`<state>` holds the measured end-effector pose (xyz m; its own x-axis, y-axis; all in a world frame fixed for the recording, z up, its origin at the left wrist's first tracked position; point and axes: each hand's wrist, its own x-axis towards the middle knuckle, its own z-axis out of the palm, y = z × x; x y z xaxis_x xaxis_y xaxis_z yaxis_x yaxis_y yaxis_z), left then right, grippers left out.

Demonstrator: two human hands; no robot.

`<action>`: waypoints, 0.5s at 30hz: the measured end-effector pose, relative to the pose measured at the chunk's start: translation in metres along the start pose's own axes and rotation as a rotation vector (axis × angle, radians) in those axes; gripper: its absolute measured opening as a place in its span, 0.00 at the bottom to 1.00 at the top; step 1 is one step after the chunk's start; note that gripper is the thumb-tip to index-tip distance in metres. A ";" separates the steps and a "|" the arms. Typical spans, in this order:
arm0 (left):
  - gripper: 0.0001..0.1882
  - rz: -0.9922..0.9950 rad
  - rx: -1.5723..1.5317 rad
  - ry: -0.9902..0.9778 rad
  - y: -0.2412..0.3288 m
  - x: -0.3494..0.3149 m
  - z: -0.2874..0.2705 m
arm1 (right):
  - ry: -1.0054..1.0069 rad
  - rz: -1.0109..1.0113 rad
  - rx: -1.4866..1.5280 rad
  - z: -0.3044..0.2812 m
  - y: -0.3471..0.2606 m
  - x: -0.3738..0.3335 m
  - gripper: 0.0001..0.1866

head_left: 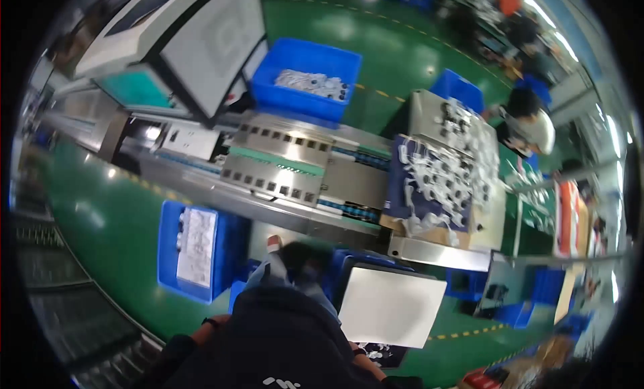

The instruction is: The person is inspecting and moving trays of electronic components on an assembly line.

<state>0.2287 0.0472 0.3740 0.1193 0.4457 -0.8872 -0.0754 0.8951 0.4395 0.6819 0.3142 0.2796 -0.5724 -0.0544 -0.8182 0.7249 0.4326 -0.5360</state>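
I stand in front of a metal conveyor line, both arms down at my sides. Of my left hand (pixel 221 318) only a small part shows beyond a dark wristband; my dark top hides its fingers. A blue bin (pixel 166 261) with a white sheet (pixel 196 248) over small parts stands on the floor near it. My right hand (pixel 353 347) is mostly hidden too, beside a white board (pixel 392 305) lying over a black tray (pixel 389 357) of small white and dark parts. Whether either hand touches or holds anything does not show.
Across the conveyor (pixel 282 164) lies a perforated metal fixture plate (pixel 272 183). A white machine (pixel 201 47) stands far left. A blue bin (pixel 298 107) of small parts sits behind the line. White cabled parts (pixel 436 181) crowd the right-hand table; a person (pixel 537 127) works beyond it.
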 end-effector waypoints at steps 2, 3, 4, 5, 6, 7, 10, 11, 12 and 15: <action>0.18 -0.036 -0.132 0.083 0.006 -0.018 0.017 | -0.038 -0.039 0.038 -0.013 0.007 0.003 0.20; 0.18 -0.050 -0.186 0.109 0.015 -0.023 0.018 | -0.048 -0.043 0.067 -0.017 0.008 0.002 0.20; 0.17 -0.062 -0.237 0.131 0.018 -0.026 0.022 | -0.054 -0.042 0.098 -0.022 0.009 0.001 0.20; 0.17 -0.079 -0.307 0.159 0.017 -0.035 0.024 | -0.076 -0.041 0.117 -0.028 0.012 -0.002 0.20; 0.17 -0.090 -0.359 0.176 0.020 -0.039 0.022 | -0.081 -0.032 0.147 -0.034 0.012 -0.004 0.20; 0.16 -0.094 -0.386 0.180 0.014 -0.040 0.029 | -0.063 -0.014 0.192 -0.038 0.008 -0.009 0.20; 0.17 -0.014 0.269 0.181 -0.091 0.049 0.006 | -0.032 0.035 0.305 -0.061 -0.008 -0.009 0.20; 0.19 -0.030 0.227 0.269 -0.099 0.064 -0.004 | 0.051 0.068 0.112 -0.072 -0.022 -0.005 0.18; 0.21 0.025 0.200 0.379 -0.101 0.070 -0.009 | 0.127 0.096 -0.088 -0.089 -0.046 0.002 0.17; 0.23 0.084 0.051 0.647 -0.046 0.074 -0.028 | 0.400 0.162 0.083 -0.112 -0.082 0.023 0.15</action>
<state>0.2137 0.0384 0.2839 -0.5059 0.4294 -0.7482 -0.0096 0.8645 0.5026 0.5666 0.3780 0.3278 -0.5402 0.3678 -0.7569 0.8365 0.3324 -0.4355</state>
